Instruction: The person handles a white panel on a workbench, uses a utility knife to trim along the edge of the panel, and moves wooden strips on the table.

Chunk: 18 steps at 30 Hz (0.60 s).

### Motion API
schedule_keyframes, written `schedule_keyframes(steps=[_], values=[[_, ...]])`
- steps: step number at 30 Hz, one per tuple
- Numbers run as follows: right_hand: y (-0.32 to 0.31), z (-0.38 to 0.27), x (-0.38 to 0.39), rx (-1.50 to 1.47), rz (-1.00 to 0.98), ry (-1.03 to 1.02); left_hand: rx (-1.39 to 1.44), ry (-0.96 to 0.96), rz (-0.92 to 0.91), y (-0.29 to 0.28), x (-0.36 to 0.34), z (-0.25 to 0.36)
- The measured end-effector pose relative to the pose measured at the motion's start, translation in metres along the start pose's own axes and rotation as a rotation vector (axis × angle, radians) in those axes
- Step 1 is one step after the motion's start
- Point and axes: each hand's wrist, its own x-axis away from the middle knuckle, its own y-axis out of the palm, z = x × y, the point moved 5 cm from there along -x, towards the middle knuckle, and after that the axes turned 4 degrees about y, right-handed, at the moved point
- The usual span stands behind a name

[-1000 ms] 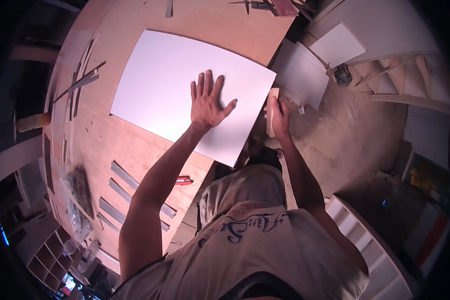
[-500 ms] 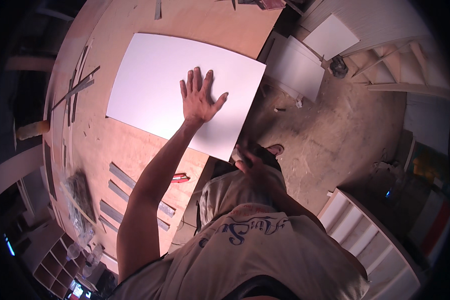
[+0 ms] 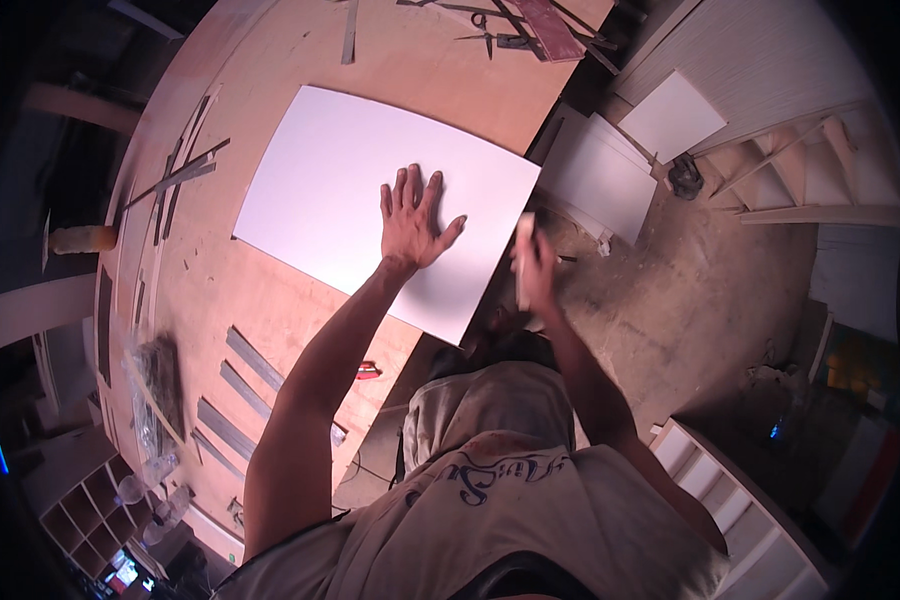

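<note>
"Table [image 3: 260, 300] beneath the white board [image 3: 310, 160]. Progress?"

"Board's flat; I can't tell more. Left hand [image 3: 410, 225] spread on it, holding nothing; right hand [image 3: 539, 277] curled round a block [image 3: 525, 231] beside its right edge."

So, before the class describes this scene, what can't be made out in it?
In the head view:
- Pale block: blurred and partly covered by the right grip; contact with the white panel is unclear.
- Panel patch beneath the left grip: hidden.
- Red tool: one end hidden by the left forearm.
- Dark red piece: cut off by the top edge.
</note>
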Motion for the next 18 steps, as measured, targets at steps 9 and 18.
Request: schedule_keyframes(steps=[9,18], values=[[-0.013,-0.029,-0.039,0.097,-0.009,-0.017,-0.019,-0.008,-0.001,-0.002,-0.001,0.001],[0.006,0.009,0.14,0.316,-0.415,-0.102,-0.015,0.0,0.013,0.001,0.001,0.0]])
